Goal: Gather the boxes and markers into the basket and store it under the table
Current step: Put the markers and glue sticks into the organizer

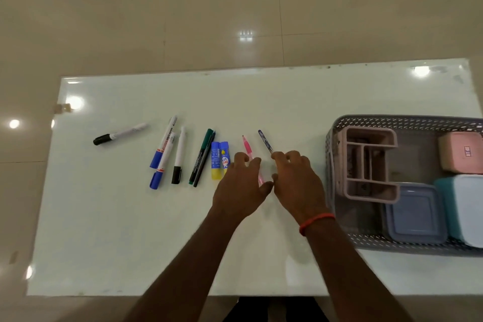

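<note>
Since the boxes (415, 213) already sit in the basket (366, 121) at right of frame, both hands work mid-frame: the left hand (241, 185) closes on the pink pen (247, 146), the right hand (295, 178) pinches the blue pen (264, 140); 5 markers (167, 150) wait left.

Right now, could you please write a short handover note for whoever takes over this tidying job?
Left hand: over the pink pen, grip unclear.
Right hand: fingers at the dark blue pen, grip unclear.
Done: the pink box, blue-grey lidded box, teal box and pink divided organiser sit in the grey perforated plastic basket on the white table.
Left: markers, pens and two glue sticks still lie on the table; then store the basket underneath.
</note>
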